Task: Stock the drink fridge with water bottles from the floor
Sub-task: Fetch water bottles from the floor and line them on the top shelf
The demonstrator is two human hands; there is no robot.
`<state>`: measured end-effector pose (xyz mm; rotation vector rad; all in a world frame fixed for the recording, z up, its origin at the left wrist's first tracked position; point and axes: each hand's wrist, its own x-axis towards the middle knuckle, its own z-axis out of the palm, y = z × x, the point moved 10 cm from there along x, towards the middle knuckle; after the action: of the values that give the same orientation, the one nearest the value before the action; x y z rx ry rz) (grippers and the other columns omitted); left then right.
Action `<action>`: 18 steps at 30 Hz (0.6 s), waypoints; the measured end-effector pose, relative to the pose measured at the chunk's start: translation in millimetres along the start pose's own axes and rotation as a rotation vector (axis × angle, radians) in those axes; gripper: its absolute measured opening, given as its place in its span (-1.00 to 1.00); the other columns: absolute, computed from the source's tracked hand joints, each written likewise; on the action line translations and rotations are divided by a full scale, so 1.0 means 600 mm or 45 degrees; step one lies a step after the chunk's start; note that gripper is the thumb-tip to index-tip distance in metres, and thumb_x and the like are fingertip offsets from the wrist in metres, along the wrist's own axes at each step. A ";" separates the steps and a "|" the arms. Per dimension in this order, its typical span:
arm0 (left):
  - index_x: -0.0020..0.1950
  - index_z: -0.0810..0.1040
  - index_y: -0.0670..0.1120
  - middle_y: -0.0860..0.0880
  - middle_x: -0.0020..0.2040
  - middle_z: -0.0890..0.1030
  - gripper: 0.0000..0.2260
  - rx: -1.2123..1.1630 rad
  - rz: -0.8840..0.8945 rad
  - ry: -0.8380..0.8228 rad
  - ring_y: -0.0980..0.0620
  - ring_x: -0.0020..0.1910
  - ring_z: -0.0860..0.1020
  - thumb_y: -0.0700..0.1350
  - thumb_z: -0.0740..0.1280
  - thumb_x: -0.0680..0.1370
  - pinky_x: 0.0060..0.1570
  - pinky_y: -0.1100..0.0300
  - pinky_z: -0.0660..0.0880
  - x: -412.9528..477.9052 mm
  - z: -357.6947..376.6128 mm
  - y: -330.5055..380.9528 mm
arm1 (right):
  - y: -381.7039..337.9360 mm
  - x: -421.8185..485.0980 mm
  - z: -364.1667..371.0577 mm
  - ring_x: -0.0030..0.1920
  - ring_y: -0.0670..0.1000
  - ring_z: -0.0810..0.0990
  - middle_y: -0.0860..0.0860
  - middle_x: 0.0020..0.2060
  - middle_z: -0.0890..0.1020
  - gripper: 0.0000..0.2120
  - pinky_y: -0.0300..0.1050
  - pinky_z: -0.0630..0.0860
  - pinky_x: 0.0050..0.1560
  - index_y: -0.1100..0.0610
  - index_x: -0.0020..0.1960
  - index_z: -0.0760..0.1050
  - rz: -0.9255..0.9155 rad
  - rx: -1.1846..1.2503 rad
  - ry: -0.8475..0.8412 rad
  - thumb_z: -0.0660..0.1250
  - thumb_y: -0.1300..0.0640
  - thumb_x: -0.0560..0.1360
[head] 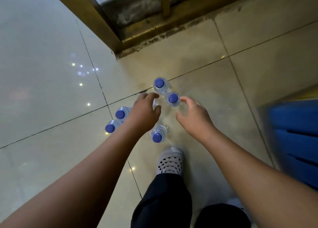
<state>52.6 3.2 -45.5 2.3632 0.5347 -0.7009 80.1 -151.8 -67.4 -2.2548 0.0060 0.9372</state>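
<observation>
Flanking the capped bottle [173,98], left grip [142,110] and right grip [193,115], seemingly both released.

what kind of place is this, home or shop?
Likely a shop or eatery, though not certain. There is a glossy tiled floor, loose blue-capped water bottles standing on it as stock, and a brass-coloured metal door frame at a worn threshold.
</observation>
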 end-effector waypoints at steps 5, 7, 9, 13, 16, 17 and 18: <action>0.43 0.27 -0.05 -0.14 0.36 0.40 -0.51 0.185 0.142 0.176 -0.17 0.31 0.37 -0.11 0.28 0.51 0.29 0.01 0.31 0.107 0.021 -0.028 | 0.012 0.108 0.051 0.08 0.06 0.50 0.04 0.20 0.46 -0.55 -0.21 0.36 0.02 0.02 0.28 0.40 -0.135 -0.023 0.087 0.41 0.08 0.42; 0.41 0.28 -0.02 -0.11 0.30 0.48 -0.51 0.261 0.181 0.254 -0.16 0.25 0.44 -0.04 0.30 0.50 0.23 -0.01 0.37 0.135 0.019 -0.027 | 0.023 0.122 0.057 0.04 0.04 0.50 0.05 0.14 0.50 -0.57 -0.21 0.36 0.00 0.03 0.23 0.44 -0.150 0.004 0.145 0.45 0.07 0.40; 0.30 0.36 -0.01 -0.09 0.17 0.55 -0.62 0.230 0.193 0.280 -0.16 0.11 0.51 -0.02 0.30 0.49 0.10 -0.02 0.45 0.151 0.020 -0.025 | 0.029 0.119 0.056 0.00 0.00 0.49 0.04 0.09 0.53 -0.59 -0.22 0.35 -0.01 0.02 0.20 0.48 -0.182 0.058 0.215 0.47 0.07 0.38; 0.13 0.40 -0.06 -0.08 0.07 0.54 -0.74 0.149 0.191 0.295 -0.17 -0.05 0.52 -0.02 0.32 0.50 -0.06 -0.02 0.47 0.154 0.024 -0.016 | 0.052 0.101 0.047 -0.05 -0.04 0.50 0.01 0.01 0.59 -0.65 -0.26 0.36 -0.08 0.04 0.11 0.50 -0.168 0.153 0.310 0.49 0.09 0.36; 0.10 0.39 -0.10 -0.09 0.04 0.54 -0.75 0.106 0.177 0.253 -0.20 -0.07 0.51 -0.03 0.32 0.50 -0.06 -0.06 0.48 0.127 0.027 0.000 | 0.072 0.074 0.012 -0.07 0.03 0.54 0.00 -0.05 0.62 -0.67 -0.20 0.40 -0.10 0.05 0.08 0.50 -0.092 0.203 0.377 0.49 0.08 0.36; 0.10 0.39 -0.12 -0.09 0.03 0.54 -0.75 0.061 0.159 0.244 -0.18 -0.06 0.51 -0.04 0.32 0.51 -0.06 -0.06 0.48 0.113 0.023 0.009 | 0.074 0.059 -0.004 -0.07 0.03 0.54 0.00 -0.05 0.62 -0.68 -0.18 0.40 -0.09 0.06 0.07 0.49 -0.075 0.195 0.389 0.49 0.08 0.37; 0.11 0.39 -0.13 -0.09 0.03 0.54 -0.75 0.014 0.144 0.229 -0.16 -0.05 0.50 -0.04 0.31 0.51 -0.05 -0.04 0.47 0.094 0.017 0.020 | 0.074 0.041 -0.021 -0.06 0.04 0.54 0.01 -0.04 0.62 -0.68 -0.18 0.40 -0.09 0.07 0.07 0.49 -0.063 0.195 0.396 0.48 0.08 0.37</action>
<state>99.1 -0.8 -81.0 2.4592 0.4692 -0.4439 94.9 -187.0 -102.7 -2.2239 0.1545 0.5344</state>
